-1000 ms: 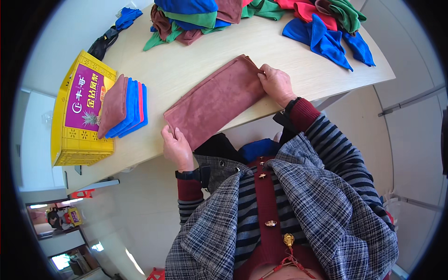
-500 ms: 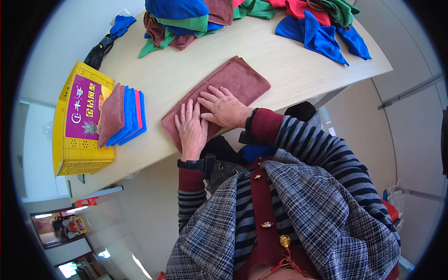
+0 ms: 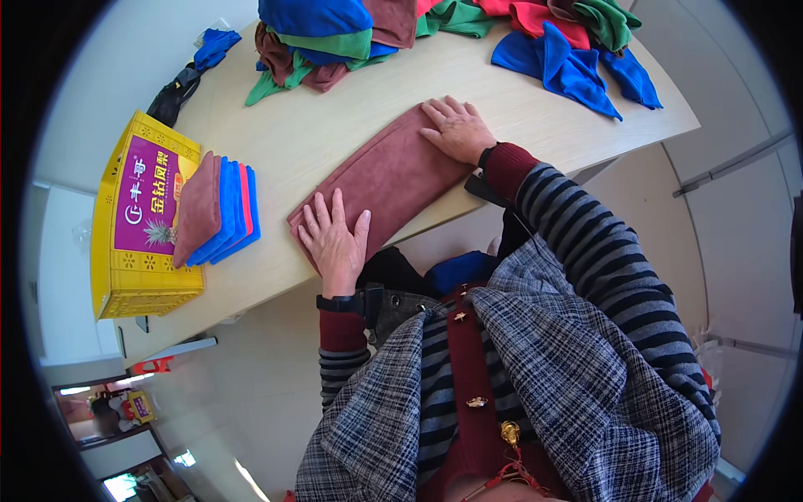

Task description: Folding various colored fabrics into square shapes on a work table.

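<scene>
A reddish-brown cloth, folded into a long flat rectangle, lies slantwise near the table's front edge. My left hand rests flat on its near left end, fingers and thumb spread. At the far right end, my right hand lies flat with its fingers stretched over the cloth's corner. Neither hand grips the fabric. To the left stands a row of folded cloths, a brown one in front with blue ones and a red one behind it, leaning against a yellow box with a purple panel.
A heap of loose blue, green and brown cloths lies at the back of the table. More loose cloths, a blue one among them, lie at the back right. A black item sits at the far left edge.
My right hand has slid from the cloth's middle to its far right end. My left hand has stayed near the left end, its fingers now more spread. The cloth lies flatter.
</scene>
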Demonstrator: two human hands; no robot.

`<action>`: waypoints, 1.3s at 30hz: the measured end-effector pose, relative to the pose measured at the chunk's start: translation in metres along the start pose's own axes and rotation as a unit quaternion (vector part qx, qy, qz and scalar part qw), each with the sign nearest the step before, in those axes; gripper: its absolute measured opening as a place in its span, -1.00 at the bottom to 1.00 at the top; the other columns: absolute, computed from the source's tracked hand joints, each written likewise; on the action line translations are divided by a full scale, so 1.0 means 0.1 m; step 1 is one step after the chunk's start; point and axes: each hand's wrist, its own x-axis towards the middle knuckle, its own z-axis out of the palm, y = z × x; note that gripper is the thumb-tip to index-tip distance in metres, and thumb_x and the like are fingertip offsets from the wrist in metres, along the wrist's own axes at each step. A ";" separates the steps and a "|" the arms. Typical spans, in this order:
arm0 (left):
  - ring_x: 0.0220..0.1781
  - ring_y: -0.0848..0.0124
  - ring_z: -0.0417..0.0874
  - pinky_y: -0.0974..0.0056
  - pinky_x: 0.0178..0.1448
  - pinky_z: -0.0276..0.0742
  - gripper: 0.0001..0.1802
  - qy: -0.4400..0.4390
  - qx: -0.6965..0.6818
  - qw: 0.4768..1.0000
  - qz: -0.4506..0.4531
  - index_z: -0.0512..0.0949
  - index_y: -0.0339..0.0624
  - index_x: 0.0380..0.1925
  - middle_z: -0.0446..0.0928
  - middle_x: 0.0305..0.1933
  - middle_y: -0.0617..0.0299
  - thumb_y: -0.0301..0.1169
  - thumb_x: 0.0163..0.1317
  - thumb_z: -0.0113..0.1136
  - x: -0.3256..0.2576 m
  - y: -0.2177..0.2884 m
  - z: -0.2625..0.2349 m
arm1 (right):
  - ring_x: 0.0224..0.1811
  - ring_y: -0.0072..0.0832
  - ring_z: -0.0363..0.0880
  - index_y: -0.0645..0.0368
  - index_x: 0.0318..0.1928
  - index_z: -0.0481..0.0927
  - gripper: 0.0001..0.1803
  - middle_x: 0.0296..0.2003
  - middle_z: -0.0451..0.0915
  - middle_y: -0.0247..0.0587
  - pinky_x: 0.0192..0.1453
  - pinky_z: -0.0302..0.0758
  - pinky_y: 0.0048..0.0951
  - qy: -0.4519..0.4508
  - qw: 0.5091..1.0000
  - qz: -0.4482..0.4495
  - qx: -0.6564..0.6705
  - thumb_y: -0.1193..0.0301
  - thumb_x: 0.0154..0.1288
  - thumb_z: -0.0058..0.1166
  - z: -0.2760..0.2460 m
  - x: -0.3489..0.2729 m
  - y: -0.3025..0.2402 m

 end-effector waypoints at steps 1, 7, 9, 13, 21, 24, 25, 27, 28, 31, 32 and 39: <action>0.61 -0.18 0.04 -0.31 0.59 -0.11 -0.21 0.003 -0.001 1.000 -0.001 0.22 -0.01 0.51 0.09 0.60 -0.12 0.20 0.44 -0.07 0.00 -0.01 0.00 | 0.52 -0.16 0.17 0.06 0.46 0.31 -0.31 0.47 0.28 -0.23 0.55 0.08 -0.07 0.003 1.000 -0.003 -0.001 -0.07 0.51 -0.20 -0.04 0.01 0.00; 0.62 -0.13 0.04 -0.24 0.61 -0.15 -0.21 0.008 0.009 1.000 -0.009 0.20 0.02 0.52 0.12 0.60 -0.07 0.19 0.44 -0.08 -0.05 -0.01 0.00 | 0.56 -0.16 0.12 0.07 0.46 0.31 -0.32 0.48 0.27 -0.16 0.57 0.07 0.00 0.013 0.995 -0.021 -0.093 -0.06 0.53 -0.21 -0.09 -0.03 -0.20; 0.62 -0.13 0.04 -0.24 0.61 -0.15 -0.22 0.007 0.018 1.000 -0.013 0.21 0.02 0.52 0.13 0.60 -0.08 0.19 0.45 -0.08 -0.06 0.00 0.00 | 0.58 -0.14 0.10 0.07 0.46 0.30 -0.32 0.49 0.26 -0.14 0.58 0.06 0.03 0.051 0.990 -0.068 -0.109 -0.06 0.53 -0.21 -0.03 -0.03 -0.27; 0.62 -0.14 0.04 -0.25 0.61 -0.15 -0.23 0.003 0.007 1.000 -0.013 0.22 0.02 0.52 0.13 0.59 -0.08 0.19 0.45 -0.09 -0.07 0.03 -0.02 | 0.58 -0.16 0.09 0.07 0.46 0.30 -0.33 0.48 0.26 -0.14 0.59 0.05 0.05 -0.010 0.995 -0.100 -0.004 -0.05 0.53 -0.20 0.08 0.02 -0.36; 0.62 -0.12 0.04 -0.27 0.60 -0.14 -0.24 0.028 -0.021 0.998 -0.044 0.23 -0.03 0.51 0.14 0.59 -0.09 0.16 0.48 -0.12 -0.07 -0.15 0.02 | 0.56 -0.19 0.12 0.11 0.46 0.30 -0.29 0.47 0.28 -0.16 0.56 0.07 0.08 -0.046 0.998 0.026 -0.038 -0.06 0.50 -0.15 -0.06 0.09 -0.28; 0.62 -0.10 0.07 -0.27 0.60 -0.11 -0.27 0.054 0.004 0.996 -0.075 0.25 -0.10 0.48 0.16 0.58 -0.11 0.10 0.49 -0.11 -0.14 -0.24 0.02 | 0.59 -0.12 0.08 0.12 0.46 0.30 -0.32 0.49 0.24 -0.10 0.59 0.03 0.08 0.061 0.994 -0.050 -0.076 -0.01 0.51 -0.12 -0.03 -0.16 -0.49; 0.61 -0.09 0.09 -0.28 0.60 -0.10 -0.29 0.065 0.017 0.994 -0.085 0.27 -0.13 0.47 0.17 0.57 -0.11 0.08 0.50 -0.11 -0.18 -0.25 0.01 | 0.59 -0.12 0.08 0.12 0.46 0.30 -0.32 0.49 0.24 -0.10 0.59 0.03 0.08 0.056 0.994 -0.054 -0.075 -0.01 0.51 -0.12 -0.05 -0.28 -0.65; 0.61 -0.07 0.10 -0.27 0.60 -0.09 -0.31 0.061 0.002 0.997 -0.052 0.27 -0.15 0.47 0.17 0.57 -0.11 0.04 0.50 -0.10 -0.18 -0.10 -0.06 | 0.59 -0.10 0.06 0.12 0.45 0.32 -0.33 0.49 0.24 -0.09 0.60 0.02 0.07 0.057 0.989 -0.134 0.002 0.01 0.49 -0.08 -0.09 -0.46 -1.08; 0.61 -0.05 0.11 -0.26 0.60 -0.09 -0.33 0.059 -0.012 0.998 -0.016 0.27 -0.17 0.46 0.17 0.57 -0.10 0.00 0.50 -0.09 -0.17 0.02 -0.08 | 0.59 -0.10 0.06 0.12 0.45 0.32 -0.33 0.49 0.24 -0.09 0.60 0.02 0.07 0.053 0.990 -0.130 0.002 0.01 0.49 -0.08 -0.03 -0.54 -1.23; 0.61 -0.02 0.12 -0.25 0.60 -0.08 -0.36 0.051 -0.028 0.998 0.027 0.27 -0.18 0.46 0.17 0.57 -0.08 -0.07 0.50 -0.07 -0.22 0.16 -0.01 | 0.60 -0.13 0.05 0.10 0.46 0.33 -0.34 0.50 0.24 -0.12 0.60 0.00 0.06 -0.004 0.987 -0.148 0.068 0.04 0.49 -0.07 0.13 -0.63 -1.39; 0.61 0.00 0.12 -0.24 0.60 -0.07 -0.37 0.046 -0.030 0.998 0.033 0.28 -0.18 0.45 0.17 0.57 -0.06 -0.09 0.50 -0.06 -0.25 0.18 0.02 | 0.58 -0.14 0.08 0.09 0.45 0.35 -0.35 0.49 0.25 -0.13 0.59 0.02 0.06 0.014 0.986 -0.156 0.052 0.03 0.49 -0.09 0.15 -0.64 -1.34; 0.61 0.01 0.12 -0.22 0.60 -0.06 -0.38 0.041 -0.024 0.999 0.021 0.27 -0.16 0.46 0.18 0.58 0.00 -0.12 0.50 -0.06 -0.31 0.06 0.02 | 0.60 -0.15 0.05 -0.02 0.49 0.30 -0.40 0.50 0.24 -0.17 0.62 -0.04 0.00 0.045 0.994 -0.093 -0.024 0.08 0.55 -0.18 0.09 -0.65 -0.64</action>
